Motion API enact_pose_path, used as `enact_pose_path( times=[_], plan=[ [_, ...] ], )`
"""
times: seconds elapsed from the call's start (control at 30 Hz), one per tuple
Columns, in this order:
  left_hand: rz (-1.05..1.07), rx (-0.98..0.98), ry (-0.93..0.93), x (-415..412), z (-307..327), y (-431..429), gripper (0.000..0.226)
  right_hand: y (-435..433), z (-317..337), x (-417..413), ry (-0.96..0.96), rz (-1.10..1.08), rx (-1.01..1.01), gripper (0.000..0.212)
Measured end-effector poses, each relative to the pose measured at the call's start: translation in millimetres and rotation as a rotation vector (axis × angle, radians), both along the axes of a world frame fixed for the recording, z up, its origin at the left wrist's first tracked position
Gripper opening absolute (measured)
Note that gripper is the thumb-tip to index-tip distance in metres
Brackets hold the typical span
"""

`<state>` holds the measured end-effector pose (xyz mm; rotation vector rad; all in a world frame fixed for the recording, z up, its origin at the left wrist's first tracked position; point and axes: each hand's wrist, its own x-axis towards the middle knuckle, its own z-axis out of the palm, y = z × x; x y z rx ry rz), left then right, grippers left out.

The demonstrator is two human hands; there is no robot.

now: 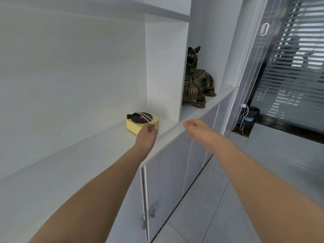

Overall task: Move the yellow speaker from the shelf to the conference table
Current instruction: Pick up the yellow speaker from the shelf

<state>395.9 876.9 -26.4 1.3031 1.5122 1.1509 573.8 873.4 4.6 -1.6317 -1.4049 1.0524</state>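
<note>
The yellow speaker (135, 125) is a small pale-yellow box with a black record-like disc and a red dot on top. It rests on the white shelf (73, 155), close to the upright divider. A thin white cord lies across its top. My left hand (147, 134) reaches over the shelf and touches the speaker's near right corner, fingers curled at the cord. My right hand (194, 128) hovers in front of the shelf's front edge, to the right of the speaker, with fingers loosely apart and nothing in it. The conference table is out of view.
A dark bronze beast statue (198, 81) sits in the neighbouring shelf bay, right of the white divider (164, 71). Below the shelf are white cabinet doors (168, 172) with small handles. A glass wall with blinds (291, 67), a dark bin (252, 114) and hanging white cables lie to the right.
</note>
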Motion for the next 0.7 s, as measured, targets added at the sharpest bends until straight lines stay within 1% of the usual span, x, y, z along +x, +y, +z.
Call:
enact_pose_path(
  times=[0.17,0.37,0.53,0.7],
  plan=[
    [0.125,0.020,-0.030,1,3,49,0.034,66,-4,1,0.053,0.054,0.026,0.049],
    [0.252,0.047,0.105,-15,2,81,0.034,133,-12,-16,0.096,0.144,-0.002,0.051],
    [0.419,0.049,0.126,-28,-4,107,0.034,186,-22,-42,0.101,0.305,-0.032,0.051],
    [0.641,-0.017,0.068,-33,-17,125,0.035,234,-29,-65,0.081,0.490,-0.054,0.047]
  ],
)
